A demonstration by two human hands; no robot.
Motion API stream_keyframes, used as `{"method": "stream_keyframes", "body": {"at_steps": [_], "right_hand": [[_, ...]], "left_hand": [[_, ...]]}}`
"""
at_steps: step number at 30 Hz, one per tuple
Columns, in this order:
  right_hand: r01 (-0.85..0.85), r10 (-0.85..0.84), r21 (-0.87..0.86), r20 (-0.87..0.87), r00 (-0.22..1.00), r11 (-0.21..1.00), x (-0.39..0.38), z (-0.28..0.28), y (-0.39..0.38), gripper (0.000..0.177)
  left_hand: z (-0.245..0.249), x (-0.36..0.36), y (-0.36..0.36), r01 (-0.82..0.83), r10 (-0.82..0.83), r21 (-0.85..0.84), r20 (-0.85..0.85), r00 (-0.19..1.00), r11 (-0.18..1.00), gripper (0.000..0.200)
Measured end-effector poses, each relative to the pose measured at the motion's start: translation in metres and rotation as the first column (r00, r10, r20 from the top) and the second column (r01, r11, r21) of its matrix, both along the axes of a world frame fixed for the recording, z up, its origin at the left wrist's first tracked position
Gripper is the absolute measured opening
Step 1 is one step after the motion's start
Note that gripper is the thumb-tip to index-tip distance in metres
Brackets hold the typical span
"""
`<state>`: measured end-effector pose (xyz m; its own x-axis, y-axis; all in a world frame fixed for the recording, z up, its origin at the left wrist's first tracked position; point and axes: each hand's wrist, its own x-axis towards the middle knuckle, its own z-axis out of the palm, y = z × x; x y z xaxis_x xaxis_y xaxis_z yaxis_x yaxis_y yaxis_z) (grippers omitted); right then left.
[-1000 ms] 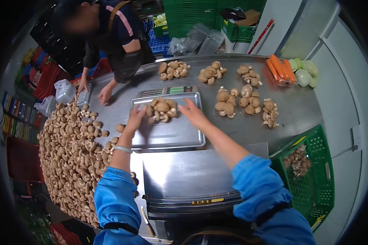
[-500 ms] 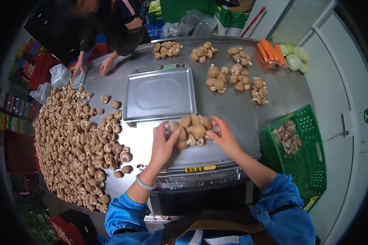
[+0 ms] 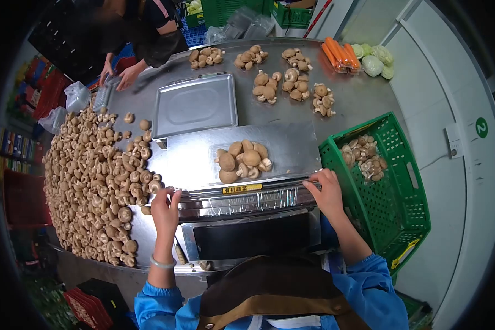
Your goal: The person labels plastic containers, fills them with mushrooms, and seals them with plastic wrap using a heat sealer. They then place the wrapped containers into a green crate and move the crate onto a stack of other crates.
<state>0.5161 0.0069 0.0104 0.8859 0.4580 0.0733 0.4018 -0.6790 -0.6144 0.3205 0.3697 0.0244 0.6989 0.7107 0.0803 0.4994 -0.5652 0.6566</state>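
Note:
A clear tray of brown mushrooms (image 3: 242, 160) rests on the metal plate of the wrapping stand, just beyond the film roll. Clear plastic film (image 3: 253, 204) with wrinkles lies along the stand's front edge, under a yellow label (image 3: 242, 188). My left hand (image 3: 166, 208) is at the left end of this edge, thumb and finger pinched on the film. At the right end, my right hand (image 3: 325, 192) pinches the film likewise; its thin edge is hard to see. Neither hand touches the mushroom tray.
A large mushroom heap (image 3: 88, 187) covers the left side. Beyond the plate sits a scale (image 3: 195, 104). Several mushroom packs (image 3: 265, 88), bagged carrots (image 3: 341, 55) and cabbages (image 3: 373, 65) stand at the back. A green crate (image 3: 390, 206) is on the right. Another person's hands (image 3: 118, 74) hold clear trays.
My hands have let go of the mushroom tray, which now sits on the plate, and moved apart and nearer to me, to the film's ends. The view has shifted.

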Motion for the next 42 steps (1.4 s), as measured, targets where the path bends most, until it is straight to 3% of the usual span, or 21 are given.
{"method": "stream_keyframes", "body": {"at_steps": [4,6,8,9,10,12,13,16,17,19,20,22,23,24,26,30,32,34,35,38,42], "right_hand": [[0.024,-0.006,-0.233,0.077,0.997,0.972,-0.035,-0.041,0.014,0.031],[-0.043,0.055,-0.096,0.130,0.990,0.994,-0.035,-0.055,0.025,0.027],[-0.064,0.067,0.020,-0.247,0.967,0.998,-0.024,-0.039,0.018,0.023],[-0.056,0.084,0.079,-0.421,0.903,0.995,-0.017,-0.032,0.008,0.023],[-0.037,0.300,0.397,-0.627,0.719,0.917,-0.007,-0.030,-0.009,0.023],[0.095,0.391,0.520,-0.740,0.547,0.849,0.003,0.014,-0.016,0.022],[0.162,0.519,0.682,-0.669,0.532,0.713,0.006,0.029,-0.010,0.020],[0.351,0.662,0.897,-0.436,0.610,0.268,0.032,0.062,0.031,0.014],[0.395,0.600,0.901,-0.419,0.681,0.182,0.044,0.068,0.054,0.012],[0.326,0.449,0.908,-0.415,0.792,0.264,0.072,0.053,0.100,0.012],[0.152,0.340,0.880,-0.326,0.882,0.450,0.088,0.019,0.116,0.014],[-0.062,0.186,0.472,-0.221,0.957,0.879,0.102,-0.029,0.140,0.012],[-0.147,0.182,0.167,-0.217,0.959,0.975,0.100,-0.039,0.145,0.010],[-0.190,0.217,0.151,-0.194,0.957,0.970,0.095,-0.043,0.146,0.010],[-0.269,0.285,0.115,-0.157,0.946,0.956,0.087,-0.049,0.147,0.010],[-0.238,0.391,0.336,-0.525,0.756,0.911,0.061,-0.038,0.118,0.023],[-0.404,0.479,0.279,-0.301,0.824,0.871,0.047,-0.039,0.102,0.028],[-0.466,0.507,0.280,-0.095,0.857,0.840,0.032,-0.039,0.092,0.028],[-0.479,0.465,0.278,0.117,0.877,0.833,0.027,-0.035,0.093,0.029],[-0.276,0.386,0.365,-0.273,0.881,0.889,0.009,-0.004,0.088,0.032],[-0.227,0.379,0.410,-0.342,0.860,0.884,-0.022,0.051,0.065,0.037]], "left_hand": [[-0.033,-0.015,-0.040,0.112,-0.055,0.317,-0.182,0.982,0.942,0.027],[-0.053,-0.005,-0.047,0.157,-0.118,0.179,-0.209,0.971,0.971,0.026],[-0.042,0.004,-0.042,0.104,-0.149,-0.267,-0.156,0.976,0.958,0.024],[-0.031,0.001,-0.029,0.162,-0.228,-0.538,-0.058,0.972,0.827,0.022],[-0.014,0.000,-0.011,0.226,-0.274,-0.753,0.064,0.960,0.618,0.021],[0.034,0.006,0.005,0.280,-0.279,-0.853,0.166,0.946,0.441,0.019],[0.051,0.013,0.011,0.383,-0.222,-0.890,0.333,0.917,0.248,0.021],[0.064,0.055,0.027,0.705,0.067,-0.708,0.707,0.704,0.055,0.020],[0.070,0.073,0.019,0.647,0.233,-0.754,0.653,0.721,0.111,0.014],[0.044,0.127,0.017,0.685,0.132,-0.652,0.749,0.650,0.325,0.013],[0.015,0.147,0.018,0.590,0.071,-0.647,0.700,0.710,0.483,0.015],[-0.035,0.164,0.015,0.375,-0.280,-0.332,0.298,0.912,0.866,0.029],[-0.047,0.167,0.007,0.357,-0.338,-0.362,0.116,0.934,0.861,0.027],[-0.071,0.167,0.006,0.479,-0.447,-0.130,0.215,0.868,0.868,0.017],[-0.059,0.159,0.001,0.436,-0.428,-0.434,0.123,0.895,0.789,0.015],[-0.064,0.124,0.001,0.414,-0.442,-0.675,0.144,0.886,0.610,0.021],[-0.049,0.100,-0.008,0.335,-0.429,-0.775,0.092,0.898,0.535,0.024],[-0.041,0.085,-0.015,0.579,-0.586,-0.347,0.098,0.804,0.738,0.029],[-0.036,0.082,-0.019,0.563,-0.577,-0.301,0.052,0.815,0.769,0.029],[0.003,0.070,-0.039,0.478,-0.483,-0.205,0.031,0.875,0.854,0.029],[0.064,0.035,-0.065,0.445,-0.431,-0.308,0.114,0.895,0.841,0.031]]}}
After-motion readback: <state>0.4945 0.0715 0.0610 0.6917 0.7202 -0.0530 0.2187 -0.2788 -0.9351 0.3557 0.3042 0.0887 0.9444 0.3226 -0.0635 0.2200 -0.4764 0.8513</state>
